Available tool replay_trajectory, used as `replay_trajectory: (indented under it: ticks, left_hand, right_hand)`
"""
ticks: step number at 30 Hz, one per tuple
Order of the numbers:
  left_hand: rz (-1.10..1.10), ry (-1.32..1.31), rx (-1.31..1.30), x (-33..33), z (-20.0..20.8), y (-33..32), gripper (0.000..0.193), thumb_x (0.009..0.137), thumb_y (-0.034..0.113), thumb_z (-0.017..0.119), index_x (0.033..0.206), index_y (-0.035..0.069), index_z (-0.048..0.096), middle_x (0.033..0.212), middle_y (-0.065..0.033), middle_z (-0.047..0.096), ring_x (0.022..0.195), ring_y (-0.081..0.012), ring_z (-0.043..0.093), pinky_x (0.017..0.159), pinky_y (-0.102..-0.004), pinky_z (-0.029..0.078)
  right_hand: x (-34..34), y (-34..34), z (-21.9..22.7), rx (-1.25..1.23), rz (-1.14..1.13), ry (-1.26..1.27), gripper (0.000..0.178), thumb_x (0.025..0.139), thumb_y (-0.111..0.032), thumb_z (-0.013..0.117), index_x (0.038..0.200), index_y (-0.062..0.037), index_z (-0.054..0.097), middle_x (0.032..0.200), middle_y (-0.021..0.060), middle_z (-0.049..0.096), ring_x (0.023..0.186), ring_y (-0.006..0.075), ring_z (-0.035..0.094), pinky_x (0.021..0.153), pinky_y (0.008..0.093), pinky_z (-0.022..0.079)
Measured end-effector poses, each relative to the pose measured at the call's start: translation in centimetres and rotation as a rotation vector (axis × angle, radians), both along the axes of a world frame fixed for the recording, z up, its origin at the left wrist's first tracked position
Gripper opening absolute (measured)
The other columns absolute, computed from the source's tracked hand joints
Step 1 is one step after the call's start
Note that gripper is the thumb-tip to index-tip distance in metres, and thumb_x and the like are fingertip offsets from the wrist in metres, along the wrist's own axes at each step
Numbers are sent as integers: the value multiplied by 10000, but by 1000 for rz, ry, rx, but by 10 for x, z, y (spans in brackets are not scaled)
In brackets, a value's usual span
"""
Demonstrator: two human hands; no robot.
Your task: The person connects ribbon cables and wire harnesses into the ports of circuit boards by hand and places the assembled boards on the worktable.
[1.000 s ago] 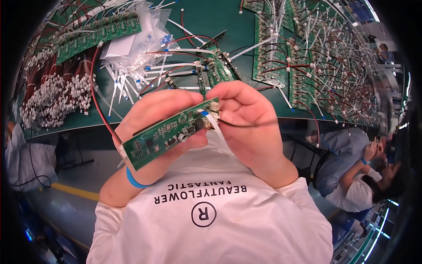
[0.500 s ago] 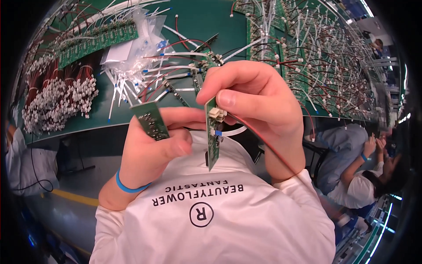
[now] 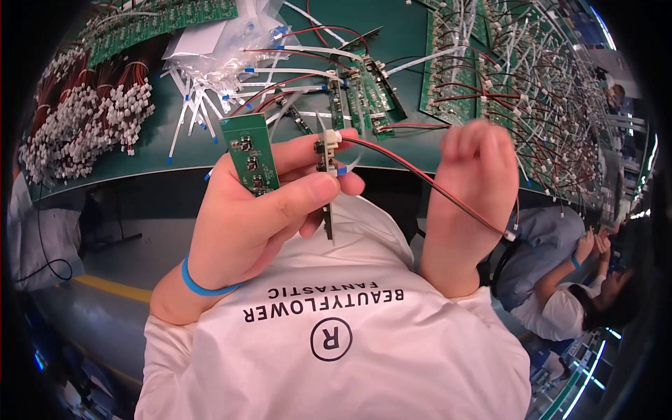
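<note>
My left hand (image 3: 241,217) pinches an edge-on circuit board (image 3: 324,152) between thumb and fingers. A white connector (image 3: 334,137) on that board bears a red and black wire cable (image 3: 413,170), whose free white plug (image 3: 510,235) hangs in front of my right forearm. Lower on the same board sits the blue end of a short white ribbon cable (image 3: 342,171). A second green circuit board (image 3: 248,143) rests in the left hand too, between the thumb's base and the fingers. My right hand (image 3: 478,164) is apart from the boards, its fingers bent and blurred.
Finished-looking boards with attached cables (image 3: 360,91) lie just beyond my hands. Rows of wired boards (image 3: 455,63) cover the table's right. At left are bundles of white-plugged wires (image 3: 91,133), a board panel (image 3: 157,28) and plastic bags (image 3: 238,45). A person (image 3: 567,301) sits at right.
My right hand has let go of the edge-on board and moved right. My left thumb and fingers have closed on that board. The second board now stands more upright.
</note>
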State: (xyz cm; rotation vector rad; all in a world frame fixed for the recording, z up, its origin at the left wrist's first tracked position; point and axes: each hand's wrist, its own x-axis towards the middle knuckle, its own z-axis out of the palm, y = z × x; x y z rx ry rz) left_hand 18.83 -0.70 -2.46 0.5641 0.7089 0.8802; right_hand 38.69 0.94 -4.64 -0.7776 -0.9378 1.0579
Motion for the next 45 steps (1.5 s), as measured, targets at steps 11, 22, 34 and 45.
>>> replay_trajectory:
  ticks: [11, 22, 34, 45]
  left_hand:
    - [-40, 136, 235, -5, -12, -9, 409, 796, -10, 534, 1176, -51, 389, 1055, -144, 563, 764, -40, 505, 554, -159, 385]
    - [49, 128, 347, -2, -25, -13, 410, 776, -130, 483, 1164, -96, 354, 1130, -180, 494, 1029, -212, 515, 852, -282, 423]
    - [-113, 235, 444, -11, -22, -3, 443, 749, -118, 533, 1169, -107, 392, 1144, -201, 493, 1000, -178, 518, 807, -239, 441]
    - [-105, 328, 459, -10, -20, -4, 259, 710, -59, 622, 957, -88, 547, 1052, -230, 547, 910, -188, 564, 731, -253, 467]
  right_hand:
    - [-23, -23, 5, -24, 325, -377, 250, 667, 53, 651, 909, 12, 607, 832, 48, 549, 730, 104, 480, 614, 215, 388]
    - [-27, -18, -6, -338, 593, -206, 193, 670, 97, 612, 853, 36, 599, 930, 84, 498, 822, 117, 494, 715, 219, 405]
    - [-27, -14, -14, 45, 360, -445, 166, 638, 83, 628, 788, 14, 606, 804, 85, 508, 661, 151, 437, 578, 250, 332]
    - [-27, -16, -8, 124, 361, -483, 212, 586, 42, 664, 792, 16, 619, 735, 69, 478, 604, 159, 406, 538, 255, 289]
